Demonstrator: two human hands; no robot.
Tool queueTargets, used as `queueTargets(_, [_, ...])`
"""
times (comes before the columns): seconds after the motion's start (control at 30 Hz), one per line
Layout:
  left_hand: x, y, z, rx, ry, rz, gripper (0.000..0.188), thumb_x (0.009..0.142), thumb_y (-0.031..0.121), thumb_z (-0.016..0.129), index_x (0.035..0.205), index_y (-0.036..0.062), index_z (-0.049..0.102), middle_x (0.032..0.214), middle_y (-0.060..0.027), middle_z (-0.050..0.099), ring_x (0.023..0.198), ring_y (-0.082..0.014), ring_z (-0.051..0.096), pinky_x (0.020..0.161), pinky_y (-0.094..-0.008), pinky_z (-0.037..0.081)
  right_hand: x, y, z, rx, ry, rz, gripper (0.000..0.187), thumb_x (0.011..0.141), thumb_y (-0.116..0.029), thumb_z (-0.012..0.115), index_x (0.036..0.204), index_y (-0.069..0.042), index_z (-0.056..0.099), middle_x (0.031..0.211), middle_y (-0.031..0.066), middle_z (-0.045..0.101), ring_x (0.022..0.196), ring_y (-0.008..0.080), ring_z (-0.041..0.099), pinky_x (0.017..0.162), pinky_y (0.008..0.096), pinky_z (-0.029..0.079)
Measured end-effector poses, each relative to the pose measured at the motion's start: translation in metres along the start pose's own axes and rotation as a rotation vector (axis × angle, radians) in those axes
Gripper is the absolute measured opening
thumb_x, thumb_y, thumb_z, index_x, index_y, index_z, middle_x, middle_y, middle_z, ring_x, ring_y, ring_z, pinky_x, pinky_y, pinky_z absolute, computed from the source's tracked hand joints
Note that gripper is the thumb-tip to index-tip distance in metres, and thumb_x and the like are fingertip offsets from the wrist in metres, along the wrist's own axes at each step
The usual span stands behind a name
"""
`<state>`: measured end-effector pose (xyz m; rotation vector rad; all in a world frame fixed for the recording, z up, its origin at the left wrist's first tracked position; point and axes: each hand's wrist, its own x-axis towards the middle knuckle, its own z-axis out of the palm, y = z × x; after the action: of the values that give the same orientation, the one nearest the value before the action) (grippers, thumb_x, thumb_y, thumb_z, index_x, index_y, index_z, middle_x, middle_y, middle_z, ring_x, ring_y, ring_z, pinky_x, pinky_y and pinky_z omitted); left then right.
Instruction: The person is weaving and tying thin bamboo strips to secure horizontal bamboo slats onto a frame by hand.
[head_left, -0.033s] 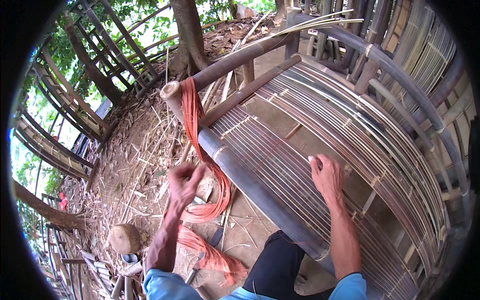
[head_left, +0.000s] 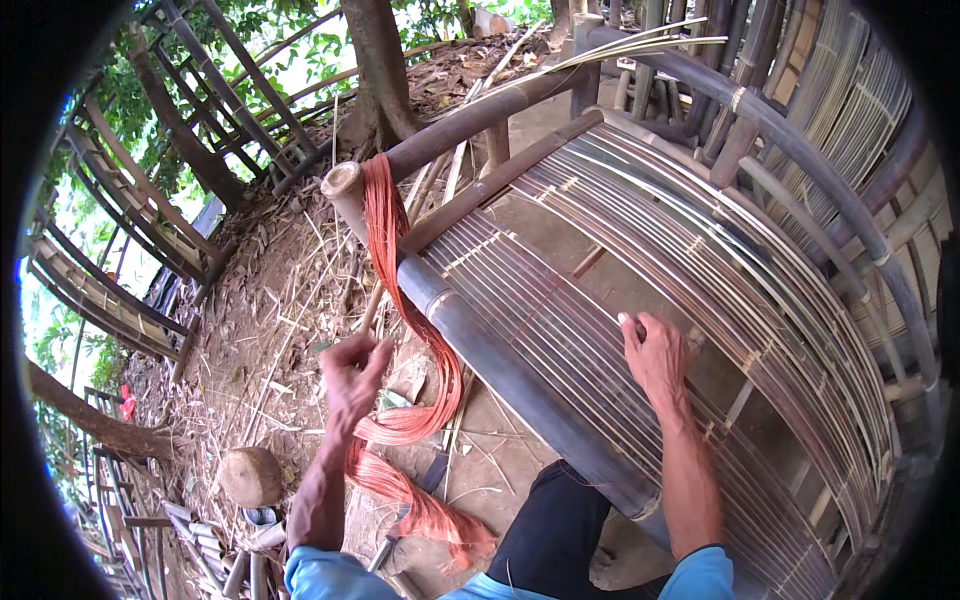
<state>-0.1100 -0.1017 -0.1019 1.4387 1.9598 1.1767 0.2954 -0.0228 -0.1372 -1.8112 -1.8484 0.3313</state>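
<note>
At the far left, stacked bamboo frames [head_left: 110, 250] are seen leaning among trees, and a cut stump [head_left: 250, 476] sits on the littered ground near the lower left edge.

Next, the left hand [head_left: 352, 375] is raised above the ground, beside the frame's near pole. Its fingers are curled closed, apparently pinching a strand of the orange cord, though the exact grip cannot be made out. One bundle of orange cord [head_left: 400, 290] is draped over the left end of the thick bamboo pole [head_left: 500, 370]. From there it hangs down past the hand and pools on the ground near the person's knee. It seems to be hung there so that single strands can be drawn off without tangling. A dark blade-like tool [head_left: 430, 475] lies on the ground beside the pooled cord.

Further right, many thin bamboo slats [head_left: 640, 250] are laid side by side across the frame, too many to count. They are tied in rows, seemingly to keep their spacing even. The right hand [head_left: 655, 355] is pressed flat on the slats near the frame's near edge. Its fingers are spread and released, grasping nothing, probably to hold the slats steady.

Two hands are in view, both the person's own.
</note>
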Motion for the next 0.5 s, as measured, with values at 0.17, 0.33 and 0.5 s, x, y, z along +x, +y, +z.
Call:
queueTargets(0.17, [-0.039, -0.081, -0.072, 0.461, 0.224, -0.067, 0.06, 0.087, 0.047, 0.072, 0.051, 0.0054, 0.048, 0.046, -0.0066, 0.045, 0.044, -0.0164, 0.034, 0.047, -0.0422, 0.029, 0.001, 0.003, 0.003, -0.206, 0.079, -0.022, 0.044, 0.1, -0.043, 0.054, 0.086, -0.003, 0.065, 0.09, 0.0202, 0.064, 0.086, 0.0417, 0.063, 0.073, 0.0533, 0.048])
queueTargets(0.33, [-0.079, -0.142, -0.112, 0.591, 0.368, -0.215, 0.064, 0.091, 0.042, 0.069, 0.052, -0.0049, 0.052, 0.04, -0.0142, 0.037, 0.037, -0.0227, 0.031, 0.054, -0.0444, 0.038, 0.006, -0.012, 0.013, -0.236, 0.035, 0.024, 0.043, 0.101, -0.042, 0.053, 0.085, -0.003, 0.063, 0.087, 0.0199, 0.067, 0.082, 0.0418, 0.065, 0.069, 0.053, 0.05])
queueTargets(0.5, [-0.089, -0.152, -0.077, 0.722, 0.238, -0.279, 0.038, 0.081, 0.043, 0.077, 0.072, 0.0076, 0.069, 0.088, -0.0096, 0.069, 0.105, -0.0323, 0.056, 0.103, -0.0486, 0.033, 0.015, 0.001, 0.017, -0.225, 0.095, -0.075, 0.044, 0.101, -0.042, 0.055, 0.08, -0.004, 0.064, 0.077, 0.0198, 0.067, 0.073, 0.0423, 0.065, 0.062, 0.0524, 0.05])
